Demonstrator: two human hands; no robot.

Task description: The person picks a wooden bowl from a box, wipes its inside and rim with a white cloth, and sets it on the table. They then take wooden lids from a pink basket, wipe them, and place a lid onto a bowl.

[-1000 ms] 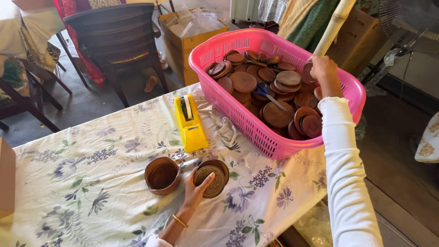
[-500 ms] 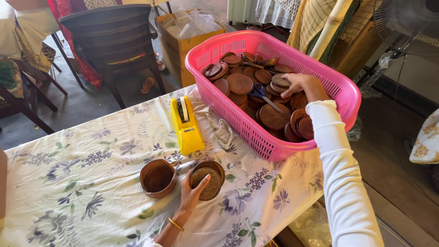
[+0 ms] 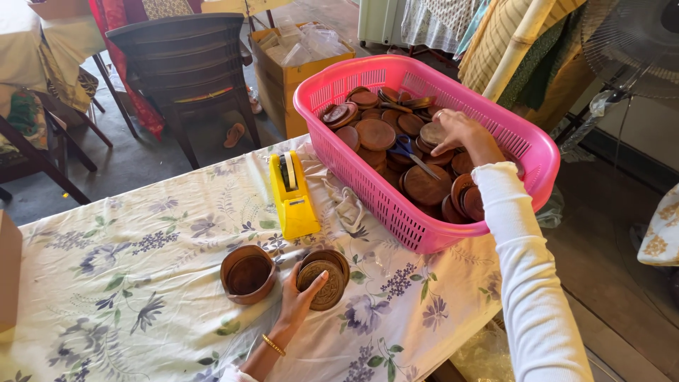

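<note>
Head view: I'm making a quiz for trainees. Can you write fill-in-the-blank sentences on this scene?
1. The right hand reaches into a ____ basket.
2. The left hand rests on a round wooden ____ on the tablecloth.
3. Between bowl and basket stands a ____ tape dispenser.
4. Blue-handled ____ lie among the basket's lids.

Missing: pink; lid; yellow; scissors

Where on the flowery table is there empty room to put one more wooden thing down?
The widest bare patch of tablecloth lies left of the open wooden bowl. A smaller one is in front of the pink basket, near the table's edge. It is crowded in the middle, around the yellow tape dispenser, the bowl and the left hand on the round wooden lid.
</note>
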